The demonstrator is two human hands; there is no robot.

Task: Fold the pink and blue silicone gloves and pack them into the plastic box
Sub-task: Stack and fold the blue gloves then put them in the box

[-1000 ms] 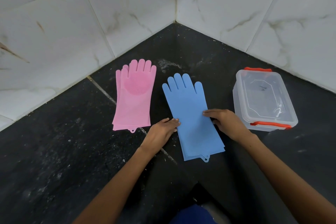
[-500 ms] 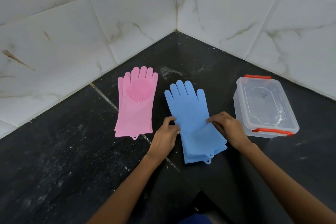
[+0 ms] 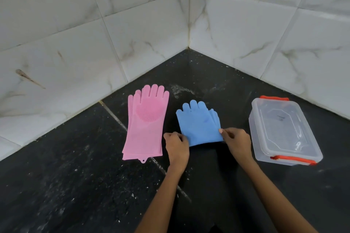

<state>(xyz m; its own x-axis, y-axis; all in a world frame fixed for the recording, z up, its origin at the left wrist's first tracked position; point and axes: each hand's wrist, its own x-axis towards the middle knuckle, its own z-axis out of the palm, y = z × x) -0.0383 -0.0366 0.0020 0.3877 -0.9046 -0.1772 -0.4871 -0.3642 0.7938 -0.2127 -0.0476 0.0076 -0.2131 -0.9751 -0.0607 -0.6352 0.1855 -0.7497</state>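
Dark speckled stone floor, corner of two white marble-veined tiled walls at far centre.

Blue gloves: stacked pair, centre of floor, folded so the cuff half is out of sight; fold line runs along the near edge, fingers point far. A second layer of fingers peeks out along the right side. A faint dark smudge on the palm area, no readable marking.

Left hand: at the near-left corner of the blue fold, fingers curled, pinching that corner. Right hand: at the near-right corner, thumb and fingertips pinching the edge. Both forearms reach in from the near side.

Pink gloves: stacked pair lying flat and unfolded, left of the blue pair and apart from it, fingers pointing far toward the left wall. Round patch of scrubbing bristles on the palm. Small hanging tab at the near cuff edge. The left hand sits just beside the near-right cuff corner; contact cannot be told.

Plastic box: clear, rectangular, lid on, right of the blue pair and near the right hand, not touching it. Orange clips at the near and far ends. A small dark scribble on the lid, too small to read. No brand or label legible anywhere.
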